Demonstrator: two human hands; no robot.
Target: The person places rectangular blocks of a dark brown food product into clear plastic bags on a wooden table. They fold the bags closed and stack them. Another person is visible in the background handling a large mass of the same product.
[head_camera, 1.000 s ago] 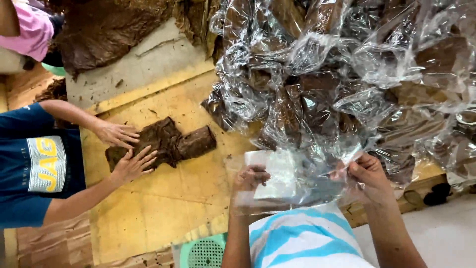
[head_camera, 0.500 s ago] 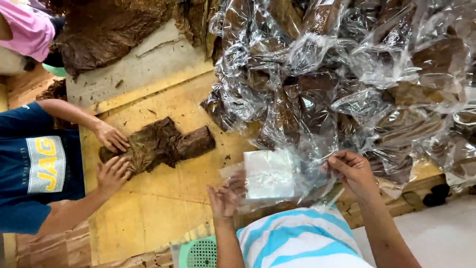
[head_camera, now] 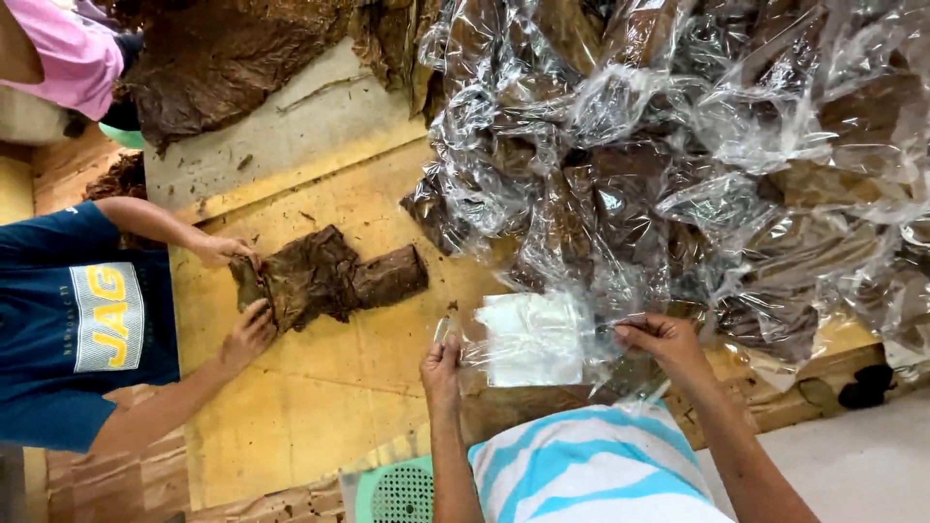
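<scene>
A worker is wearing a striped top.
White and light-blue bands are crossing the shirt (head_camera: 591, 465) (forearms bare); no gloves are covering the hands.

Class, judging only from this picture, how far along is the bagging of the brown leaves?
Done: a heap of filled clear bags. In hand: the left hand and right hand hold a clear bag with a white sheet inside. Left: loose leaves, and a co-worker's bundle.
</scene>
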